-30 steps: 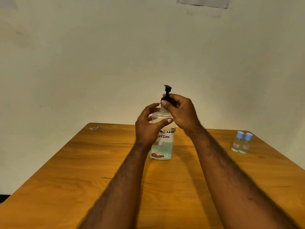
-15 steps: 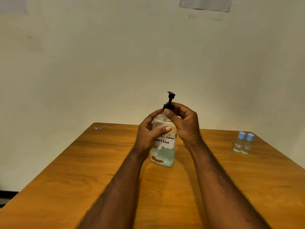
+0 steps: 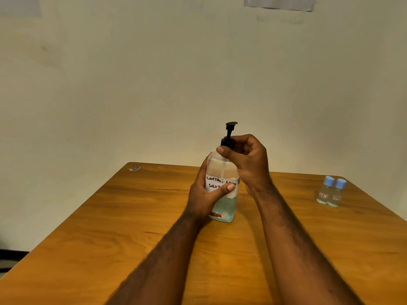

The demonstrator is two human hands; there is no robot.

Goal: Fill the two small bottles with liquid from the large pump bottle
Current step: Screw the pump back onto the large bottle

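Currently the large pump bottle [image 3: 226, 208] is standing upright on the wooden table [image 3: 110, 227], about midway between the left and right edges and somewhat toward the far edge. It is holding pale bluish liquid in its lower part, and a white handwritten label [image 3: 217, 181] is wrapping its middle. The left hand [image 3: 202, 199] is gripping the bottle's body from the left, with the thumb lying across the label. The right hand [image 3: 251, 159] is curling round the black pump collar [image 3: 226, 143] at the neck, pinching it between thumb and fingers, while the pump head [image 3: 231, 123] is sticking up above the knuckles. Well apart, near the far right corner, the inner small bottle [image 3: 325, 192] and the outer small bottle [image 3: 337, 194] are standing upright just beside each other, both wearing blue caps. A small scrap [image 3: 134, 169] is lying at the far left corner. Behind the table a plain pale wall [image 3: 154, 73] is rising, with a sheet of paper [image 3: 278, 3] hanging at its top.
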